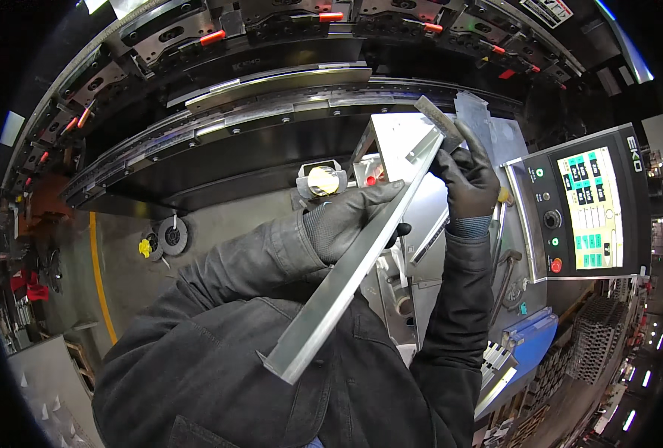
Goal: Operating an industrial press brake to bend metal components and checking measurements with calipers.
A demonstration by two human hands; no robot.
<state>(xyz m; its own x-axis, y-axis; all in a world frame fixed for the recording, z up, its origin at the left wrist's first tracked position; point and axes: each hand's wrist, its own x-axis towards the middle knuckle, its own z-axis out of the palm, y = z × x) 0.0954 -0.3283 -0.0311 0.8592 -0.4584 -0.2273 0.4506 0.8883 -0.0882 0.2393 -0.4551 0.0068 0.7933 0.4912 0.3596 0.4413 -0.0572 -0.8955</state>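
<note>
While we are holding it up before the press brake:
Profile: bent sheet-metal angle (346, 280) is running lower-left to upper-right.
Left hand (357, 216): gripping mid-length.
Right hand (467, 179): clasping the far end.

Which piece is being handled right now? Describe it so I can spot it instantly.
Start at the long press brake across the top. In front of it, both gloved hands hold a long bent metal strip, left hand at its middle, right hand at its far end. It alone runs diagonally, bright and angle-shaped.
</note>
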